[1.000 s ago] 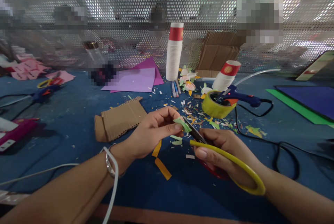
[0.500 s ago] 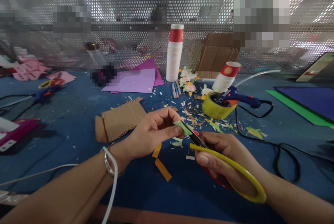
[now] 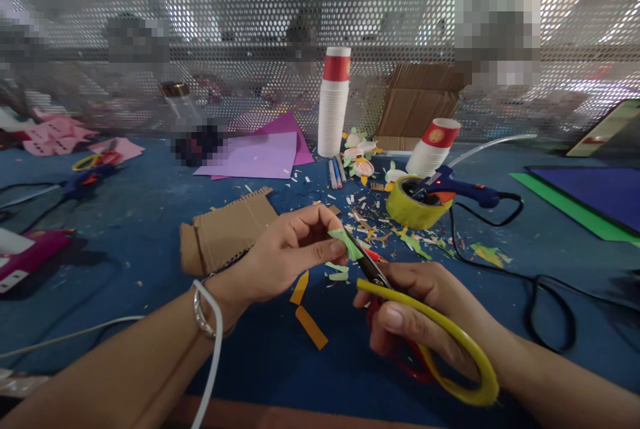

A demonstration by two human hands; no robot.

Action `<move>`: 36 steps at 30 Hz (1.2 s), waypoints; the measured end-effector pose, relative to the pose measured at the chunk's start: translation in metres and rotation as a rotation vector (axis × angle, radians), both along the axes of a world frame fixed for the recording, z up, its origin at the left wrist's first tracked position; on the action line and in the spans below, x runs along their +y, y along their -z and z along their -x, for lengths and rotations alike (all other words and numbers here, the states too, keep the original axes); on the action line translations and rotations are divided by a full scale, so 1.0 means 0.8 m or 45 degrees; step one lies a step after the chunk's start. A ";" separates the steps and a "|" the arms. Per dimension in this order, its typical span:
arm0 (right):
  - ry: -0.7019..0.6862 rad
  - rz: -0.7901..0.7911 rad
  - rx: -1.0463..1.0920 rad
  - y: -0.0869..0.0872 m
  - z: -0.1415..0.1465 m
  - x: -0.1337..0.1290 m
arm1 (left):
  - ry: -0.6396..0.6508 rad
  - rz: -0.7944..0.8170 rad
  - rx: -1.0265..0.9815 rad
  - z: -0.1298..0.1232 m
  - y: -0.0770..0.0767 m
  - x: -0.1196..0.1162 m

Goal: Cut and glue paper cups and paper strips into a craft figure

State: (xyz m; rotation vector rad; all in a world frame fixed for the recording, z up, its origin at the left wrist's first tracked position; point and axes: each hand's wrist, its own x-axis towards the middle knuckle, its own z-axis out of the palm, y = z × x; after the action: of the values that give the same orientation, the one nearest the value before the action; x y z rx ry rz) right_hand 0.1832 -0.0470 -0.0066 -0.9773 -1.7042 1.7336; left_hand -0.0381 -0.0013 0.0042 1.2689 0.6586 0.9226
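Between the thumb and fingers of my left hand [image 3: 295, 252] is a small piece of light green paper [image 3: 351, 247]. My right hand [image 3: 430, 312] is closed round the scissors [image 3: 450, 329], which have one yellow and one red handle. Their dark blades lie against the right edge of the green paper. Below my left hand lie two orange paper strips [image 3: 311, 327]. Light green scraps [image 3: 339, 273] rest on the table between my hands.
A glue gun [image 3: 465, 190] lies across a yellow tape roll [image 3: 419, 207], its black cord trailing right. Cardboard [image 3: 230, 229] lies left of centre. Stacked paper cups [image 3: 333, 109], markers [image 3: 336, 172] and purple sheets [image 3: 250, 154] stand or lie farther back. Paper scraps litter the middle.
The scissor handles in my right hand have spread apart and dropped a little, showing more of the red one. My left hand and the green paper have shifted slightly left.
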 end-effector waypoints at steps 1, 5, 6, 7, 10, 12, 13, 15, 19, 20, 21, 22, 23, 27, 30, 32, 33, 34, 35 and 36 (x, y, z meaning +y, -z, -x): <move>-0.019 0.015 0.028 0.003 0.000 0.001 | -0.009 0.003 -0.006 0.000 0.000 0.000; -0.030 0.028 0.173 0.009 0.002 0.000 | 0.057 -0.019 0.039 -0.001 -0.001 0.000; -0.031 0.044 0.194 0.009 0.003 -0.001 | 0.084 -0.026 0.048 -0.002 0.000 0.000; -0.026 0.068 0.194 0.009 0.004 -0.001 | 0.108 -0.032 0.052 -0.003 0.001 0.001; 0.009 0.133 0.102 0.007 0.006 -0.001 | 0.131 -0.046 0.058 -0.003 0.004 0.003; 0.028 0.120 0.050 0.006 0.006 0.000 | 0.128 -0.055 0.086 -0.004 0.007 0.004; 0.030 0.105 0.030 0.006 0.006 0.000 | 0.128 -0.058 0.097 -0.004 0.007 0.004; 0.042 0.081 -0.022 0.005 0.007 0.000 | 0.128 -0.056 0.098 -0.004 0.008 0.003; 0.102 0.093 -0.166 0.003 0.008 -0.002 | 0.138 -0.041 0.062 -0.005 0.009 0.001; 0.118 0.106 -0.182 0.003 0.008 -0.002 | 0.139 -0.043 0.063 -0.005 0.009 0.001; 0.129 0.116 -0.190 0.002 0.008 -0.002 | 0.136 -0.045 0.071 -0.005 0.010 0.001; 0.140 0.124 -0.194 0.002 0.009 -0.002 | 0.130 -0.046 0.080 -0.005 0.010 0.001; 0.143 0.131 -0.195 0.002 0.009 -0.001 | 0.124 -0.045 0.091 -0.004 0.010 0.002; 0.161 0.133 -0.236 0.001 0.008 0.001 | 0.121 -0.031 0.103 -0.004 0.009 0.002; 0.164 0.136 -0.273 0.000 0.007 0.001 | 0.108 -0.023 0.105 -0.005 0.007 0.002; 0.164 0.146 -0.304 0.000 0.006 0.001 | 0.103 -0.015 0.125 -0.006 0.005 0.001; 0.163 0.154 -0.320 -0.001 0.006 0.001 | 0.107 -0.011 0.146 -0.007 0.005 0.000; 0.165 0.165 -0.330 -0.001 0.005 0.001 | 0.113 -0.008 0.170 -0.008 0.004 0.000; 0.181 0.167 -0.329 -0.001 0.004 0.002 | 0.115 -0.002 0.193 -0.009 0.004 -0.001; 0.206 0.153 -0.318 -0.001 0.003 0.003 | 0.104 0.006 0.214 -0.010 0.003 -0.001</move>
State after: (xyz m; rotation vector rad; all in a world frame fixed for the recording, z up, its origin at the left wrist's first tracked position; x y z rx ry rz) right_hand 0.1806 -0.0448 -0.0054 -1.3961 -1.6303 1.6803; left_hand -0.0305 -0.0022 0.0015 1.3694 0.7344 0.7525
